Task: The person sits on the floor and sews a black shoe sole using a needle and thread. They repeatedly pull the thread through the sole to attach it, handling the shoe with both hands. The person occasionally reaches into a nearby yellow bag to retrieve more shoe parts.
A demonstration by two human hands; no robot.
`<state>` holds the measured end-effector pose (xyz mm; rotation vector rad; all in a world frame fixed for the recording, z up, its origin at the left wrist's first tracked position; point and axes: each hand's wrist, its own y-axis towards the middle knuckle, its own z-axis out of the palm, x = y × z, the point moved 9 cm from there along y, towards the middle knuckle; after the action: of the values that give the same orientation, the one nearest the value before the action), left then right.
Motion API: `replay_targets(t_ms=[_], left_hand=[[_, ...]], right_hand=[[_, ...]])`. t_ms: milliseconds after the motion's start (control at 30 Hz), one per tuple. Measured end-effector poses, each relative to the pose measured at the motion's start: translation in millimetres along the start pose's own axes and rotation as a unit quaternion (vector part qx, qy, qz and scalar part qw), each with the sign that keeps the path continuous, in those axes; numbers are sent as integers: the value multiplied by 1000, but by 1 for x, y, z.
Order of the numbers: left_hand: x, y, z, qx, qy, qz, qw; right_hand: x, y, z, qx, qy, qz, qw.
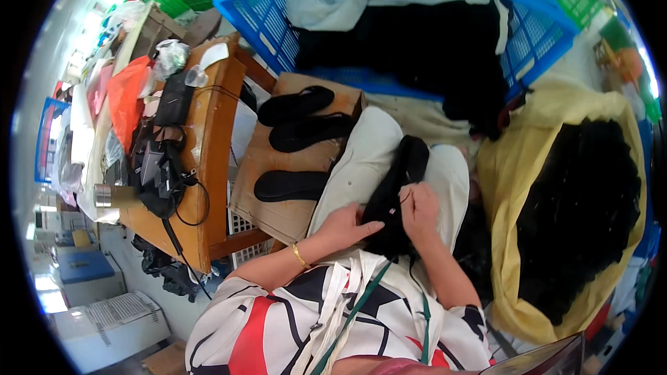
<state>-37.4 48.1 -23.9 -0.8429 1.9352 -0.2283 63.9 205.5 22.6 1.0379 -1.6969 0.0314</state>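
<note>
Fingers [411, 198] of right hand [419, 210] pinched shut on upper edge of black fabric piece [396, 187], thumb and forefinger gripping at a small pale spot. Left hand [349, 223] flat on same black fabric piece, fingers extended and released, fingertips pressing its lower left edge, gold bracelet [299, 255] at wrist. Black fabric piece draped lengthwise over lap, between both hands, resting on pale trousers [365, 160], upper end curling away past right fingers.

Just left of knees, cardboard sheet [278, 167] carrying three black insoles [295, 104], two near its far end, one closer in. Further left, wooden tabletop [212, 139] with black cables, black pouches, metal cylinder [104, 196], orange bag [126, 97] and crumpled clear plastic. Ahead, big blue plastic crate [535, 35] holding black and grey garments; green crates beyond. To the right, yellow bag [507, 167] opened around heap of black fabric [583, 201]. Below tabletop, pale floor, white and blue boxes at lower left. White, black and red patterned top in foreground, green lanyard across it.
</note>
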Motion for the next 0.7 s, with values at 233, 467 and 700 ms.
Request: replay_targets(t_ms=[233, 467, 700], left_hand=[[0, 15, -41, -39, -337, 96, 936], [-113, 9, -186, -178, -199, 289, 919], [-98, 82, -143, -54, -189, 191, 962]], right_hand=[[74, 32, -23, -1, -41, -102, 994], [87, 18, -32, 190, 44, 40, 980], [37, -15, -56, 226, 177, 249, 925]])
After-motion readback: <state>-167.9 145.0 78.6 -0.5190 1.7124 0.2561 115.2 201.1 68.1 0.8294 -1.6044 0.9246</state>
